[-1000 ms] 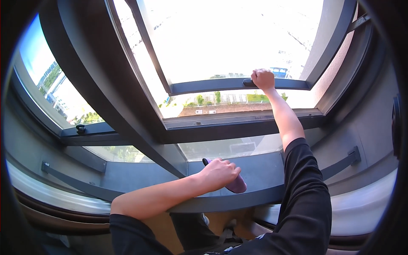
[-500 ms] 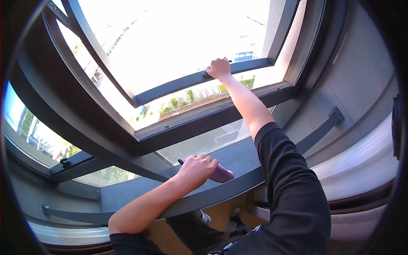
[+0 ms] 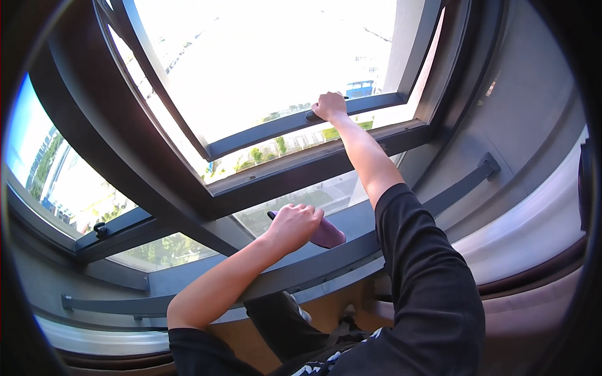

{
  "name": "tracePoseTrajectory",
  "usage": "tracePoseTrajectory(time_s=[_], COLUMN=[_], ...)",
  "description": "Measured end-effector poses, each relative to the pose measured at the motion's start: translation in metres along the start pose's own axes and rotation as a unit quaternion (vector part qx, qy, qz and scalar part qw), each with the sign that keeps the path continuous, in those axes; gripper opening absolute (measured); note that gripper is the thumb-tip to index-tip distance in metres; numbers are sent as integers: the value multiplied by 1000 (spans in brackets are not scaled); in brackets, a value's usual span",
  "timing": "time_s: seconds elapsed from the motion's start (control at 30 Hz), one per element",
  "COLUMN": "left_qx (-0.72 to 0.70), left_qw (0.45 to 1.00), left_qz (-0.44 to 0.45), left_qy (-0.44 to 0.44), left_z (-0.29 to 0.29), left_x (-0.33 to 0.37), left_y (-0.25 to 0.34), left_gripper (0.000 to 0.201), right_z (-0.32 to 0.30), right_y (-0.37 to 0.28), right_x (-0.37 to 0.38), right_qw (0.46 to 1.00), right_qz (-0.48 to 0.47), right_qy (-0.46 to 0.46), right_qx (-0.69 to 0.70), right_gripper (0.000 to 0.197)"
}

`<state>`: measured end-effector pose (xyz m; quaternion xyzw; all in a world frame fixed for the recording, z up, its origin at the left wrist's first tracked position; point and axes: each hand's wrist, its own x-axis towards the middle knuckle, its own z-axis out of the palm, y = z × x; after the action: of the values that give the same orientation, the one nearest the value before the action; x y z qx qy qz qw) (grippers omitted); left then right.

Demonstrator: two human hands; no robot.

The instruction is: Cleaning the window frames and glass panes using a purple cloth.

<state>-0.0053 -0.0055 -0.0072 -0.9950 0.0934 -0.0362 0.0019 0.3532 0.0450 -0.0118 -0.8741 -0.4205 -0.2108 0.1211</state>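
My right hand (image 3: 330, 106), on a stretched-out arm, is closed around the dark handle (image 3: 311, 116) on the lower rail of the window sash (image 3: 263, 130). The sash is tilted outward, with a gap between its rail and the fixed window frame (image 3: 263, 177). Lower and to the left, my left hand (image 3: 293, 225) grips a flat purple object (image 3: 330, 234) with a rounded end; a black tip (image 3: 271, 215) sticks out on the other side. Its kind cannot be told, as my fingers cover its middle. It hovers above the grey rail.
A curved grey guard rail (image 3: 338, 257) crosses in front of me. At the left is another window with a black latch (image 3: 100, 229). White curtain (image 3: 527, 213) hangs at the right. Trees and bright ground show outside through the glass.
The sash has come inward, narrowing the gap to the frame, with my right hand still on its handle. My left hand has risen slightly with the purple object.
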Motion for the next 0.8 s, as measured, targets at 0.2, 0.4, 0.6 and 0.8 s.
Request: tracePoseTrajectory(time_s=[0.2, 0.4, 0.6, 0.8], left_qx=[-24, -29, -23, -10], left_qw=[999, 998, 998, 999], left_qz=[-19, -8, -2, -5], left_qy=[33, 57, 65, 39], left_z=[-5, -5, -5, -8], left_x=[4, 6, 10, 12], left_y=[-1, -3, -2, -1], left_gripper=[10, 6, 7, 9], right_z=[-13, -22, -33, -43], right_y=[0, 1, -3, -6], right_x=[-23, -38, -53, -63], right_qw=[1000, 1000, 999, 999], right_qz=[7, 1, 17, 16], right_qy=[-9, 2, -38, -39], right_qx=[3, 3, -23, -14], right_gripper=[33, 33, 32, 31])
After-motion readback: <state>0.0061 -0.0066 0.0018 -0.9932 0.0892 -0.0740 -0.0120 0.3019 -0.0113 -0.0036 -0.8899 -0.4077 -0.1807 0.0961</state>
